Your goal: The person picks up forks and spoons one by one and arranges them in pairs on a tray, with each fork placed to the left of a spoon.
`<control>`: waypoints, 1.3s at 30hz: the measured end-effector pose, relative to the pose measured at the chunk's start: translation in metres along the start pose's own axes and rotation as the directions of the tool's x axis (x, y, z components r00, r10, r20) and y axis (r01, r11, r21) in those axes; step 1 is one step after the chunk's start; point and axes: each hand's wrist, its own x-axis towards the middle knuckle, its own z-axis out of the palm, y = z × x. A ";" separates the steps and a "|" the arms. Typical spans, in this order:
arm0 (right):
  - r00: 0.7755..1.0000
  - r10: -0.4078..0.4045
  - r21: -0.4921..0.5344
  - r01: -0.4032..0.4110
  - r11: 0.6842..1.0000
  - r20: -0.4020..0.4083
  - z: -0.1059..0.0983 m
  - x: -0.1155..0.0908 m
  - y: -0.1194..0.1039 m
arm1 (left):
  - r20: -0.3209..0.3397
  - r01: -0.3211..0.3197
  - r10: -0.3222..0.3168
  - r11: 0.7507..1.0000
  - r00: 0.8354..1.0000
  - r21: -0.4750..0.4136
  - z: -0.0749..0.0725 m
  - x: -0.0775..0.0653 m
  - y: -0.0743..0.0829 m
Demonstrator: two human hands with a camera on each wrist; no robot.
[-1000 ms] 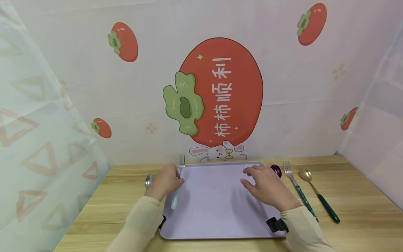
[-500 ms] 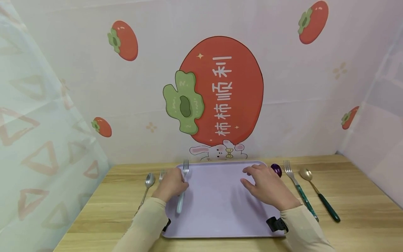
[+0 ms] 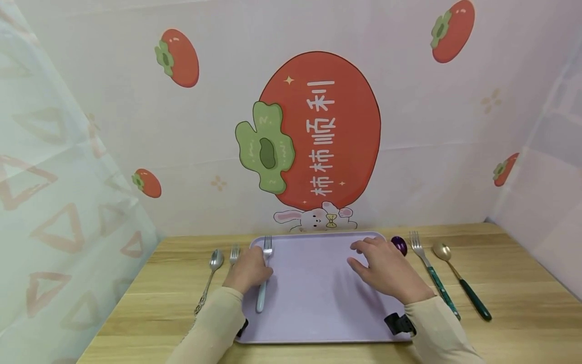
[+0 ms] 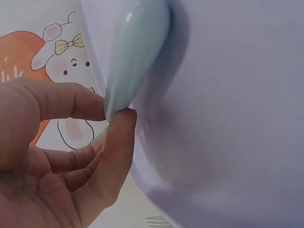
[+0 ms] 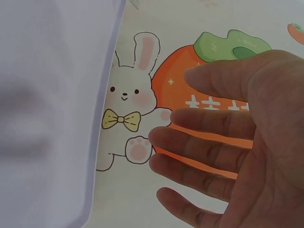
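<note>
Over the left side of a lilac tray (image 3: 313, 303), my left hand (image 3: 247, 270) pinches a fork (image 3: 261, 298) with a pale blue handle between thumb and finger. Its metal tines point toward the back wall. In the left wrist view the fingertips grip the narrow part of the pale blue handle (image 4: 137, 52), close over the tray surface. My right hand (image 3: 386, 268) hovers above the tray's right side with fingers spread and holds nothing. The right wrist view shows that hand (image 5: 228, 137) with loose fingers beside the tray's edge (image 5: 102, 118).
Left of the tray lie a silver spoon (image 3: 215, 260) and another fork (image 3: 234, 254), partly hidden by my hand. To the right are a purple spoon (image 3: 399, 245), a green-handled fork (image 3: 434, 278) and a gold spoon with dark green handle (image 3: 473, 299). A printed cloth wall stands behind.
My left hand has carried the pale blue fork slightly right and toward me, over the tray. The silver spoon and second fork at left have come into fuller view. My right hand stays in place.
</note>
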 end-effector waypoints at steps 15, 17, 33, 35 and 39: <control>0.999 0.023 0.003 -0.024 1.000 0.022 -0.001 -0.001 -0.003 | -0.016 0.003 -0.003 1.000 1.000 0.020 0.005 0.000 -0.005; 0.999 0.026 0.002 -0.026 1.000 0.026 0.000 -0.001 -0.003 | -0.010 0.007 -0.006 1.000 1.000 0.018 0.005 0.000 -0.005; 1.000 0.023 0.000 -0.023 1.000 0.021 0.001 0.001 0.000 | 0.015 0.046 -0.047 0.999 0.999 0.016 0.003 0.001 -0.004; 0.999 0.024 -0.001 -0.024 1.000 0.025 0.001 0.001 0.000 | 0.021 0.049 -0.050 0.999 0.999 0.016 0.003 0.001 -0.004; 0.999 0.018 0.000 -0.018 1.000 0.030 0.000 0.001 -0.001 | 0.031 0.056 -0.056 0.998 0.998 0.010 0.001 0.000 -0.004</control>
